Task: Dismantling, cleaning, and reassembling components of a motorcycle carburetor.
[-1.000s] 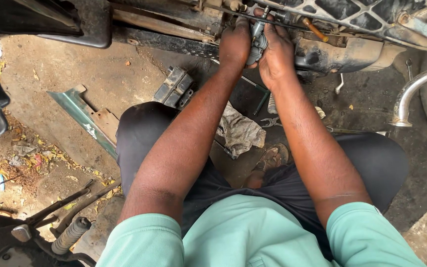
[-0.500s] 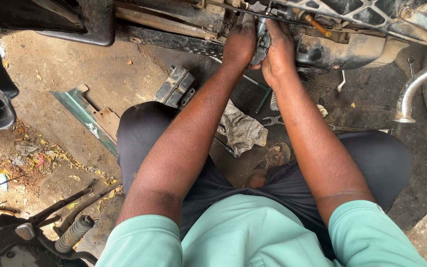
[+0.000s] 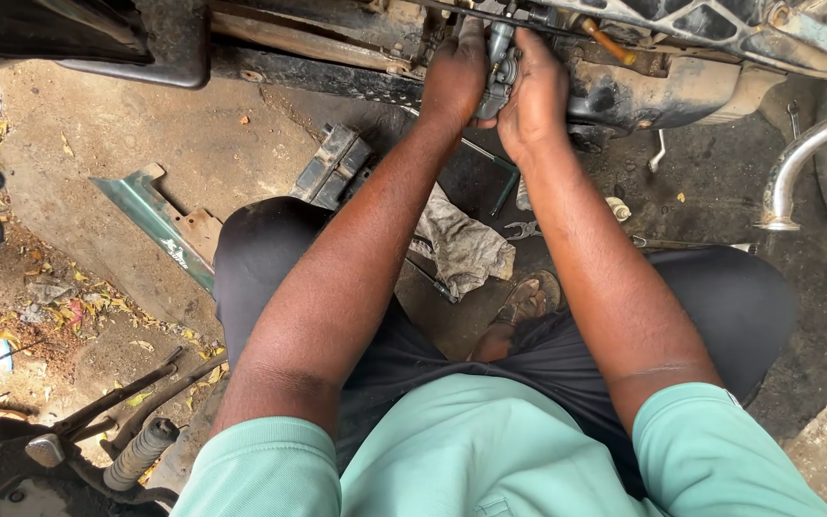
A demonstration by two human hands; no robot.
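Observation:
Both my arms reach forward to the underside of a motorcycle (image 3: 681,86) at the top of the view. My left hand (image 3: 454,78) and my right hand (image 3: 535,96) close around a small grey metal part (image 3: 498,72) fixed to the engine, one hand on each side. A thin cable or rod runs across just above the hands. How the part is fastened is hidden by my fingers.
On the oily ground between my knees lie a dirty rag (image 3: 461,244), a small spanner (image 3: 523,229) and a long tool (image 3: 490,168). A green panel (image 3: 155,218) lies left, a chrome exhaust pipe (image 3: 796,163) right, a handlebar grip (image 3: 141,452) bottom left.
The view has tilted so the engine and my hands sit higher in the picture. Both hands stay on the grey part with only slight shifts of grip.

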